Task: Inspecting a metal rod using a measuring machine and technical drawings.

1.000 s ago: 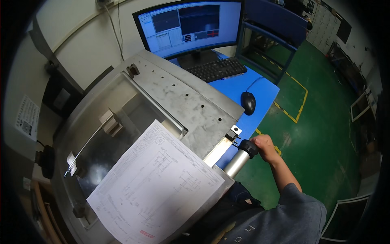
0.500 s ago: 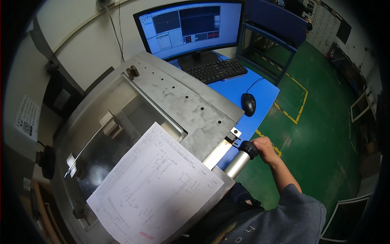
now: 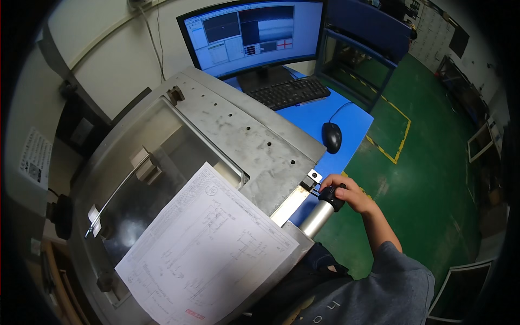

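Observation:
My right hand (image 3: 355, 197) is closed on a black ribbed knob (image 3: 328, 200), thumb on its end and fingers over its far side. The knob caps a silver cylinder (image 3: 316, 219) at the right edge of a metal machine table (image 3: 233, 127). A white sheet with a line drawing (image 3: 211, 249) lies across the table's near part. On the glass plate (image 3: 179, 149) beyond it, a thin metal rod (image 3: 117, 188) rests on a wooden-looking block (image 3: 145, 165) and a small white support (image 3: 95, 221). My left hand is out of view.
A lit monitor (image 3: 254, 38), a black keyboard (image 3: 290, 93) and a black mouse (image 3: 331, 137) stand on a blue desk (image 3: 352, 116) behind the table. To the right is a green floor (image 3: 428, 168) with yellow lines. A blue frame (image 3: 357, 54) stands at the back.
My right hand has shifted up and left over the knob, its fingers now reaching across the top. A pale band has appeared in the monitor's picture.

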A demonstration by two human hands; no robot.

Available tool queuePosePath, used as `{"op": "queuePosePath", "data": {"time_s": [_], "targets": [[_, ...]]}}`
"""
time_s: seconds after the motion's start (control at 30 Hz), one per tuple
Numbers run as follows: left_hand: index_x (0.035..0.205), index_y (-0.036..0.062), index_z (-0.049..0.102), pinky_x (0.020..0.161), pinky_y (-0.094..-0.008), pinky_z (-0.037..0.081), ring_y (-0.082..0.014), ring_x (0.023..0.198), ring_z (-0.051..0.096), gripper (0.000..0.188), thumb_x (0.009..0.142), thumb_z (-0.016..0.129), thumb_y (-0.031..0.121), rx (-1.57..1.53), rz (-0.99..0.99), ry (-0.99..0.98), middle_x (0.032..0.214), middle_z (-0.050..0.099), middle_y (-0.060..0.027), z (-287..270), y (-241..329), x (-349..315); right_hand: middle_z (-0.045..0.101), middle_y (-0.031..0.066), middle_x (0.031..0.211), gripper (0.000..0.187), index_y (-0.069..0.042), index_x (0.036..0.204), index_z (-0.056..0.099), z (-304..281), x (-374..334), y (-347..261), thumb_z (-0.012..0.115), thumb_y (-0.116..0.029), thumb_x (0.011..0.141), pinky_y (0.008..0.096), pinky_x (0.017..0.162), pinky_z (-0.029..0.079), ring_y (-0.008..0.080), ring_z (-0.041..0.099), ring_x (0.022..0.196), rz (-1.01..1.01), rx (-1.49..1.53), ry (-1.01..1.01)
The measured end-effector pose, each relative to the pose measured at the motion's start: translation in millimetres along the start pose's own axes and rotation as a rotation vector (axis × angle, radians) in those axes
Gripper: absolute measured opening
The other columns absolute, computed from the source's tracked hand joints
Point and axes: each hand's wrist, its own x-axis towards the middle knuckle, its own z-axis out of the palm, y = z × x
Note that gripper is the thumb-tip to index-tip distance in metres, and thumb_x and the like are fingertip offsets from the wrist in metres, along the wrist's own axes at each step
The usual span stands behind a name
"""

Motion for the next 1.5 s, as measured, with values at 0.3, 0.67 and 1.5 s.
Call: {"op": "queuePosePath", "data": {"time_s": [0.3,0.67,1.5], "targets": [[0.089,-0.0033,0.048,0.068,-0.0311,0.040,-0.0229,0.076,0.050,0.022,0.075,0.050,0.013,0.013,0.007,-0.007,0.085,0.052,-0.0144,2.1,3.0,1.2,0.049,0.0097,0.088,0.047,0.000,0.091,0.048,-2.6,-3.4,-2.5,0.057,-0.028,0.055,0.0255,0.074,0.036,0.0178,0.048,0.083,-0.095,0.198,-0.033],[0.088,-0.0032,0.048,0.069,-0.0312,0.039,-0.0227,0.077,0.049,0.020,0.075,0.049,0.012,-0.017,-0.015,-0.008,0.085,0.051,-0.0142,2.2,3.2,1.3,0.048,0.0110,0.093,0.051,0.001,0.096,0.048,-6.4,-8.7,1.9,0.060,-0.026,0.055,0.0271,0.075,0.036,0.0185,0.048,0.086,0.036,0.211,-0.025],[0.088,-0.0030,0.047,0.069,-0.0310,0.039,-0.0230,0.076,0.050,0.019,0.075,0.048,0.011,-0.005,0.009,-0.021,0.084,0.051,-0.0140,2.5,5.2,2.3,0.050,0.0043,0.085,0.045,0.001,0.097,0.045,-7.8,-5.7,6.4,0.060,-0.021,0.061,0.0186,0.054,0.042,0.0064,0.050,0.064,-0.005,0.253,-0.068]]}}
